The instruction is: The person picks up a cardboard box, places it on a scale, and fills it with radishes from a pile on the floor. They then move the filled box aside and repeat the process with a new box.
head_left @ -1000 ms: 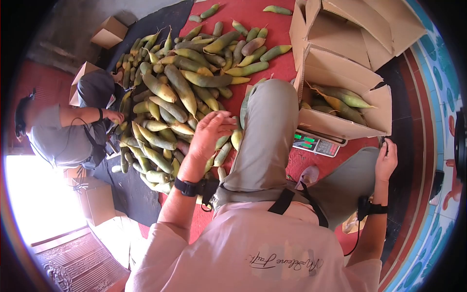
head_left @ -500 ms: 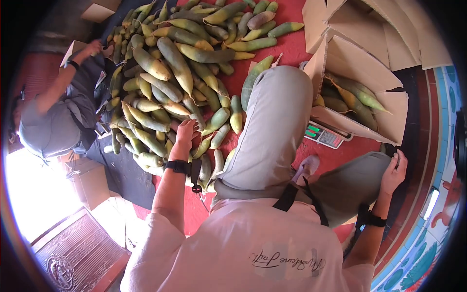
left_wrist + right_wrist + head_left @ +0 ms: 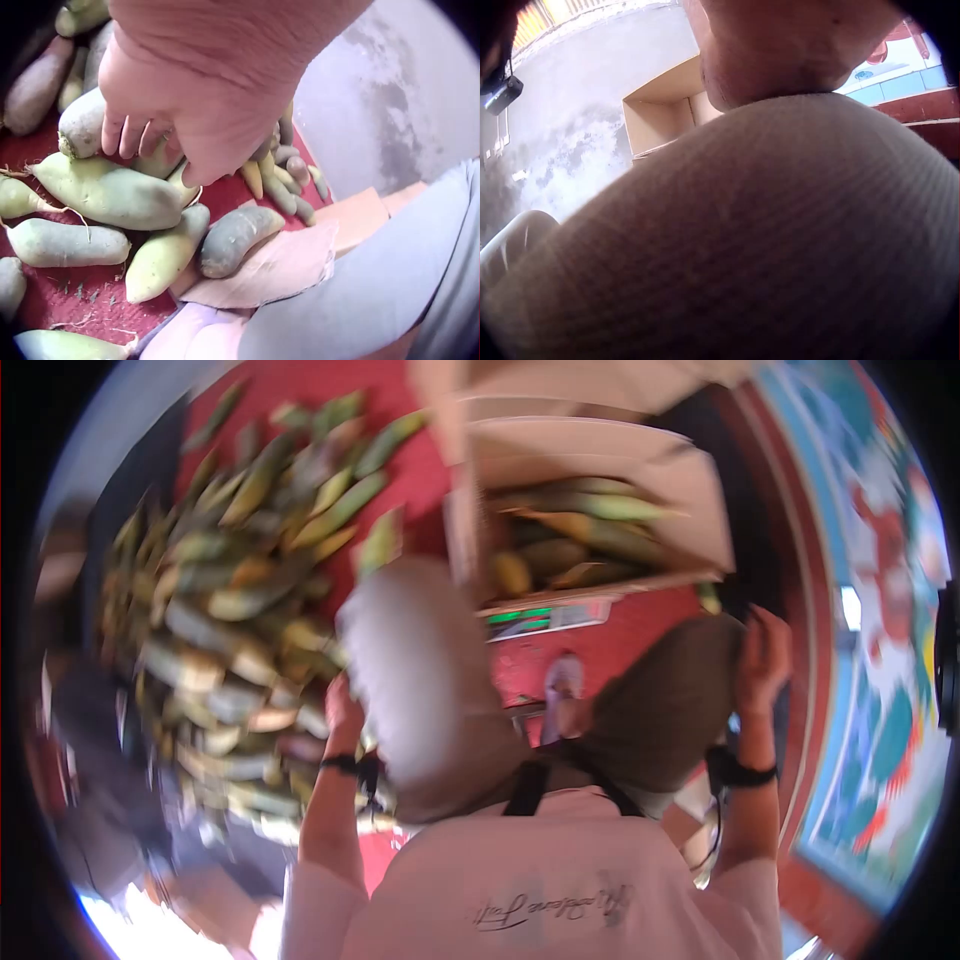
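My left hand [image 3: 202, 97] hangs low over the pile of long green radishes [image 3: 230, 610], its fingers bent loosely downward. In the left wrist view the fingertips come right beside a pale grey radish [image 3: 82, 124], and the thumb lies above a plump green one [image 3: 109, 191]. In the blurred head view this hand is just left of my left knee [image 3: 410, 660], partly hidden by it. My right hand [image 3: 765, 660] rests at my right knee [image 3: 690, 690] and holds nothing. Its fingers are outside the right wrist view, where trouser cloth fills most of the frame.
An open cardboard box [image 3: 700, 510] with several radishes inside stands ahead, at a scale [image 3: 555, 620] with green digits. More cardboard [image 3: 560, 380] lies beyond it. A flat cardboard piece [image 3: 300, 262] lies by my leg. At far left, another person [image 3: 105, 760] appears blurred.
The head view has swung right, bringing the box to the middle. My left hand has dropped from above the pile to beside my left knee; my right hand stays at the right knee.
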